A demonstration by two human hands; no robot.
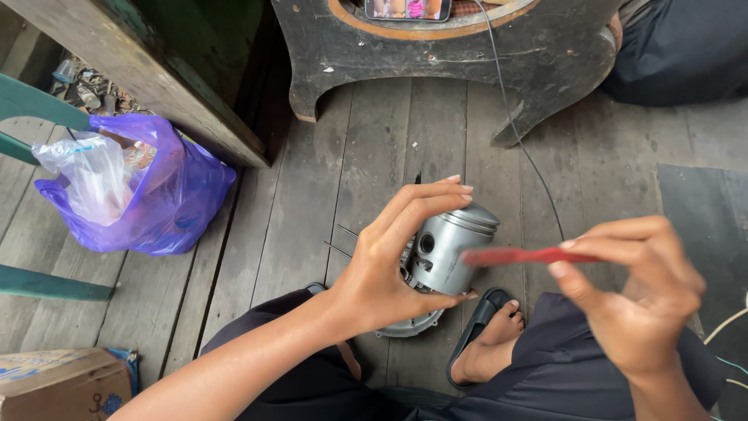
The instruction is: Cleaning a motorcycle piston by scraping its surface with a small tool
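- Dark trousers (545,366) over the person's knees fill the bottom edge, with a bare foot in a black sandal (487,331) between them on the plank floor (312,195).
- Left hand (389,261) is curled around a grey metal piston (452,245), fingertips on its crown and thumb under its lower edge; the piston is held up above the floor, tilted, its pin hole facing the camera.
- Below the piston, partly hidden by the hand, lies a round grey metal cover (409,323) on the floor.
- Right hand (635,300) pinches a thin red strip (518,256) between thumb and forefinger; the strip's blurred far end meets the piston's side.
- A purple plastic bag (167,199) with a clear bag (93,175) inside it sits at the left, well apart from the hands.
- A cardboard box (62,386) shows at the lower left corner.
- At the top stands a worn wooden stool (467,54) carrying a phone (407,8), a thin black cable (522,140) trailing down from it.
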